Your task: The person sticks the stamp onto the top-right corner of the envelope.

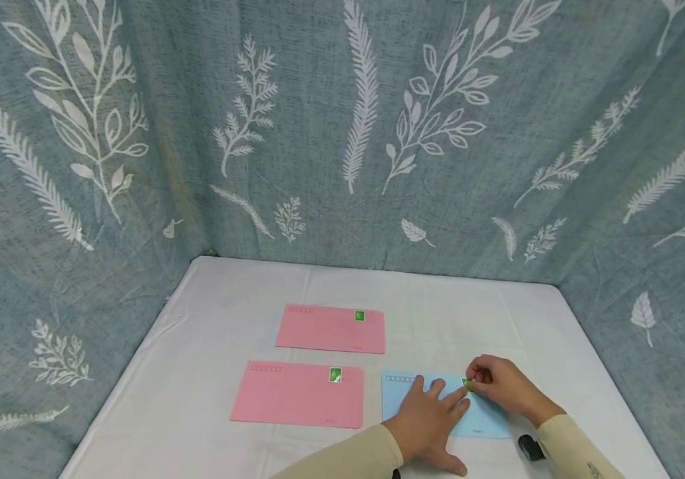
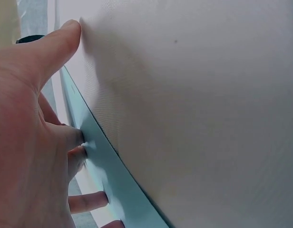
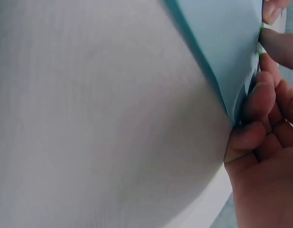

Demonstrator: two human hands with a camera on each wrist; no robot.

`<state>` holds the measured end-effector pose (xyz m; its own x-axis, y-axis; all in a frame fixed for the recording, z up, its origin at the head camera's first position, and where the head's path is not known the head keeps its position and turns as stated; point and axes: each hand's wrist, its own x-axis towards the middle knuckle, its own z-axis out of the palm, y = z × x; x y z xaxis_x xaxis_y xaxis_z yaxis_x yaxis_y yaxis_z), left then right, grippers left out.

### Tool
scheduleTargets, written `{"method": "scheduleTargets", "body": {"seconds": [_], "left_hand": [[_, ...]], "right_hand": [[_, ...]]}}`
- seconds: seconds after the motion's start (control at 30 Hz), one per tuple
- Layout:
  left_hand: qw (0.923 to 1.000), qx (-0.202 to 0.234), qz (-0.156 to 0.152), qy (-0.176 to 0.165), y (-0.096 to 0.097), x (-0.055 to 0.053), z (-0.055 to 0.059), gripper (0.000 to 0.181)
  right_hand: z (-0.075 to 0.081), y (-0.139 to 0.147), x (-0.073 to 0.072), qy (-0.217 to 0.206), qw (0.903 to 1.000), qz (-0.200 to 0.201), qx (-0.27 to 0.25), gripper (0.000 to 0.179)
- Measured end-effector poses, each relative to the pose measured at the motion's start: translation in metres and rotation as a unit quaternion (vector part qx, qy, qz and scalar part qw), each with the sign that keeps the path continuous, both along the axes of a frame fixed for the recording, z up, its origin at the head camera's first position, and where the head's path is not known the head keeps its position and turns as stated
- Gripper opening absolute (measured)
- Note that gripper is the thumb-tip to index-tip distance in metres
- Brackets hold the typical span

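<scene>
A blue envelope point(image 1: 483, 419) lies on the white table at the front right. My left hand point(image 1: 423, 416) rests on it with fingers spread, fingertips on the paper and the thumb past the near edge. At the envelope's upper right corner, my right hand point(image 1: 503, 384) pinches a small green stamp point(image 1: 465, 382) between thumb and forefinger, mostly covering it. In the right wrist view, the other fingers curl by the edge of the blue envelope point(image 3: 222, 42). Left fingertips touch the blue envelope point(image 2: 106, 166) in the left wrist view.
Left of the blue envelope lies a pink envelope point(image 1: 294, 399) with a green stamp point(image 1: 335, 374) at its upper right. Behind it is another pink envelope point(image 1: 324, 332), also stamped. A small black object point(image 1: 531, 448) sits by the right sleeve. Leaf-patterned curtains point(image 1: 318, 133) surround the table point(image 1: 187, 372).
</scene>
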<state>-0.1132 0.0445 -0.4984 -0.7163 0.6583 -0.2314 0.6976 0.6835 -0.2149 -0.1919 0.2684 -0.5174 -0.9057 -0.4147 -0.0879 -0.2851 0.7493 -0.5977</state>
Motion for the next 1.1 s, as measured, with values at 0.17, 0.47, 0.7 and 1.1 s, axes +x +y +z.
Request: {"method": "scheduleTargets", "body": {"seconds": [0.17, 0.47, 0.7, 1.1], "left_hand": [[1.0000, 0.005, 0.000, 0.001, -0.0018, -0.0002, 0.0016, 0.110], [0.9998, -0.013, 0.002, -0.012, 0.0018, -0.0022, 0.0030, 0.110], [0.9999, -0.007, 0.002, -0.009, 0.0004, -0.0030, 0.0056, 0.110], [0.9998, -0.006, -0.007, -0.017, 0.0010, -0.0037, 0.0036, 0.111]], "right_hand": [[-0.0009, -0.0034, -0.0022, 0.016, 0.9998, -0.001, 0.011, 0.014], [0.0008, -0.0004, 0.0007, -0.001, 0.9999, -0.009, 0.014, 0.016], [0.0008, -0.0022, -0.0018, 0.012, 0.9998, -0.009, 0.011, 0.015], [0.0004, 0.0009, 0.0002, -0.003, 1.0000, -0.008, 0.002, 0.014]]}}
